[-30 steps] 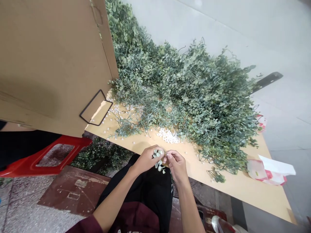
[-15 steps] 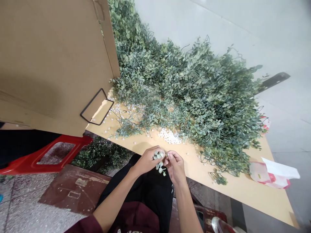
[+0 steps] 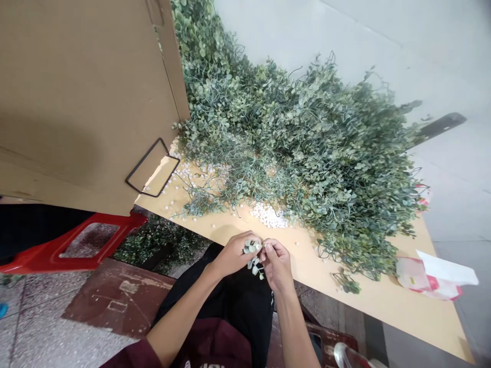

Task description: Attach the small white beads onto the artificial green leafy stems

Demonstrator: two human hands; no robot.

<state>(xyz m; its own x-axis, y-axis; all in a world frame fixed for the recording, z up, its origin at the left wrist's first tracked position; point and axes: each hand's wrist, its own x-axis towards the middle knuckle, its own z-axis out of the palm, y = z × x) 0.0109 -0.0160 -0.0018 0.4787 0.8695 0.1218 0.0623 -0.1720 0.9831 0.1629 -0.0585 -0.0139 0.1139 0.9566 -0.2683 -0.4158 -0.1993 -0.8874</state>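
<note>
My left hand (image 3: 235, 254) is closed on an artificial leaf sprig (image 3: 251, 247), whose pale green round leaves stick out past the fingers and hang below them. Close against it, my right hand (image 3: 277, 261) pinches at the sprig's stem end; what exactly lies between thumb and finger is too small to make out. Both hands are over my lap at the table's near edge. Just beyond them lies a heap of small white beads (image 3: 269, 215). Behind the beads spreads a big pile of artificial greenery (image 3: 326, 148).
A large cardboard box (image 3: 84, 97) with a dark wire frame (image 3: 152, 167) blocks the left of the table (image 3: 418, 322). A knife-like dark handle (image 3: 441, 127) juts out at right. A red-and-white plastic bag (image 3: 429, 278) lies at the right edge; a red stool (image 3: 88, 243) stands lower left.
Hands stay together near the same spot, with the sprig turned slightly between them. The right side of the view has shifted a little to the right.
</note>
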